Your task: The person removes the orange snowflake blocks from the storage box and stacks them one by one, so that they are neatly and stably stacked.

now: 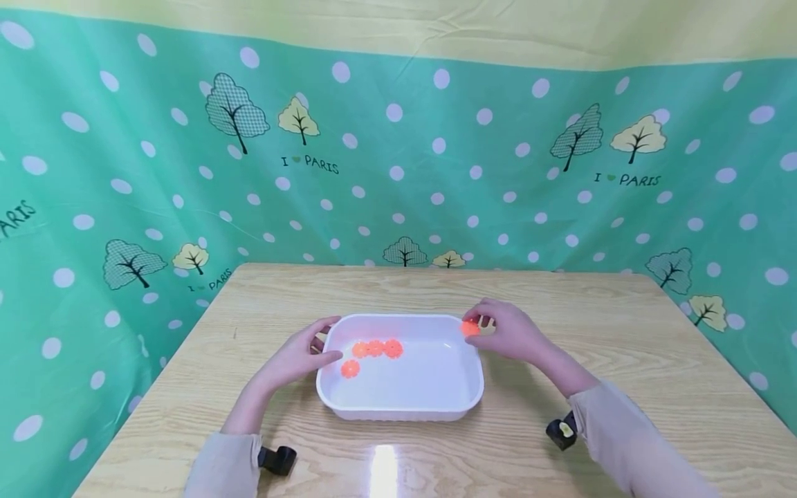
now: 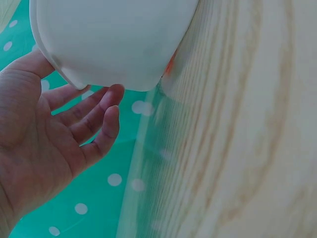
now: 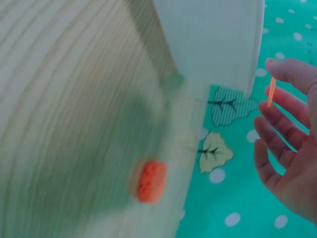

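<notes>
A white rectangular basin (image 1: 405, 387) stands on the table with several round orange slices (image 1: 351, 369), scalloped at the edge, lying in its left half. My left hand (image 1: 305, 356) holds the basin's left side, thumb over the rim and fingers outside; the left wrist view shows this hand (image 2: 59, 119) against the outer wall. At the far right corner, my right hand (image 1: 507, 332) pinches one thin orange slice (image 1: 470, 328) between thumb and fingers at the rim. That slice (image 3: 271, 92) appears edge-on in the right wrist view, apart from the basin wall.
An orange chunk with dark dots (image 3: 152, 182) lies on the wooden table (image 1: 205, 387) to the basin's right; the right hand mostly hides that spot in the head view. A green dotted curtain (image 1: 436, 159) hangs behind the table.
</notes>
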Motion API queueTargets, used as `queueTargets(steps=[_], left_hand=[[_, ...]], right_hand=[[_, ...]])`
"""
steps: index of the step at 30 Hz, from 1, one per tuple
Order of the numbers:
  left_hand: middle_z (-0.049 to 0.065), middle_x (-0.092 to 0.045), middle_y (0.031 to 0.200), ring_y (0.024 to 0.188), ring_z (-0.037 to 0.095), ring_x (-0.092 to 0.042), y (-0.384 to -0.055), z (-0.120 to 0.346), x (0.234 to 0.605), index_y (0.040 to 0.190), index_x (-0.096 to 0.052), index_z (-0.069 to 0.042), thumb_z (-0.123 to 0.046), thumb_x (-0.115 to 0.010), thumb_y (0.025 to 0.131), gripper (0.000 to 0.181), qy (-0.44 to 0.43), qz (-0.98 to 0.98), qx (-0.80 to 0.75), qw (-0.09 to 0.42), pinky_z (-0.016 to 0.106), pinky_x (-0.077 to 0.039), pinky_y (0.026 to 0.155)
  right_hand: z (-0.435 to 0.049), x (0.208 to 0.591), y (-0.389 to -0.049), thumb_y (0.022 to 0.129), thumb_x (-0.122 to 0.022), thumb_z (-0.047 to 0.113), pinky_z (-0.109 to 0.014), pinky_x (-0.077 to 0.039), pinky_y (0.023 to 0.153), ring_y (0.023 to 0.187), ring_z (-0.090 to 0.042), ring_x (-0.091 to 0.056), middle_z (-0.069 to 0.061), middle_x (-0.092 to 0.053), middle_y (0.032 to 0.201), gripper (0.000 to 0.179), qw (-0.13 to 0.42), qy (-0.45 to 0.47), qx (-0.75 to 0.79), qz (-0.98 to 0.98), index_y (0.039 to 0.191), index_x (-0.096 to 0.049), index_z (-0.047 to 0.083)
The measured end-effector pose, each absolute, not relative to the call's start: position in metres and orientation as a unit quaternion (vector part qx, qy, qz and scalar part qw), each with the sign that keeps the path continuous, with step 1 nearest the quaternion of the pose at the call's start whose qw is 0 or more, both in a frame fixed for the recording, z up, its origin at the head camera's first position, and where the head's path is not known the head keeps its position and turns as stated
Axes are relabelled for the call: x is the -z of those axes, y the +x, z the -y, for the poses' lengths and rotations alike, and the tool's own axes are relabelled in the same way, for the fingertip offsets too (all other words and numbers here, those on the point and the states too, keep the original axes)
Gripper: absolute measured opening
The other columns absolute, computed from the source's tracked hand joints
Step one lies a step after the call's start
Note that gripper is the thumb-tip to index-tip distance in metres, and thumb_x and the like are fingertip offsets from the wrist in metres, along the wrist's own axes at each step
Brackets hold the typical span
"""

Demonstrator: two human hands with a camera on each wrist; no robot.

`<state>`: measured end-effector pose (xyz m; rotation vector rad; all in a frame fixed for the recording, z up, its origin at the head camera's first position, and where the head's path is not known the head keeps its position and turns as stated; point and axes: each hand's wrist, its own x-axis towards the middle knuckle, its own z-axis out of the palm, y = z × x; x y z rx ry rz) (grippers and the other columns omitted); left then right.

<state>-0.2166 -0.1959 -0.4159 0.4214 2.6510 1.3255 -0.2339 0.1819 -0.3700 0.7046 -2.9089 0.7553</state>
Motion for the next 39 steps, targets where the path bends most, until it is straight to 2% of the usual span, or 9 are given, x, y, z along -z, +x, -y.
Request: queueTargets(steps=[14, 19, 30, 39], left_hand=[[0.007, -0.049, 0.119, 0.084, 0.018, -0.053, -0.218, 0.195, 0.416, 0.137, -0.038, -0.017, -0.033, -0.068, 0.080, 0.066, 0.132, -0.885, -0.440, 0.074, 0.027, -0.047, 0.067], [0.007, -0.049, 0.120, 0.083, 0.017, -0.052, -0.217, 0.196, 0.416, 0.137, -0.038, -0.016, -0.030, -0.068, 0.081, 0.065, 0.137, -0.886, -0.438, 0.074, 0.027, -0.047, 0.066], [0.008, -0.049, 0.120, 0.082, 0.018, -0.052, -0.215, 0.196, 0.416, 0.137, -0.038, -0.015, -0.027, -0.067, 0.082, 0.063, 0.140, -0.886, -0.436, 0.074, 0.027, -0.047, 0.066], [0.006, -0.048, 0.120, 0.084, 0.018, -0.052, -0.216, 0.196, 0.417, 0.137, -0.038, -0.017, -0.034, -0.068, 0.080, 0.067, 0.137, -0.885, -0.439, 0.076, 0.028, -0.048, 0.067]], right_hand=[[-0.218, 0.389, -0.239, 0.072, -0.073, 0.022, -0.030, -0.043, 0.069, 0.084, -0.019, -0.054, 0.003, -0.058, 0.088, 0.029, 0.041, 0.193, -0.267, 0.943, 0.099, -0.066, 0.013], [-0.227, 0.398, -0.241, 0.072, -0.072, 0.016, -0.029, -0.043, 0.066, 0.083, -0.020, -0.053, -0.001, -0.057, 0.088, 0.030, 0.019, 0.182, -0.280, 0.942, 0.101, -0.065, 0.009], [-0.242, 0.416, -0.245, 0.071, -0.073, 0.014, -0.027, -0.044, 0.060, 0.078, -0.017, -0.051, -0.003, -0.056, 0.087, 0.032, -0.037, 0.141, -0.284, 0.948, 0.102, -0.064, 0.008], [-0.246, 0.421, -0.244, 0.074, -0.072, 0.011, -0.028, -0.043, 0.063, 0.081, -0.018, -0.051, -0.004, -0.055, 0.090, 0.032, -0.055, 0.138, -0.287, 0.946, 0.104, -0.063, 0.007]])
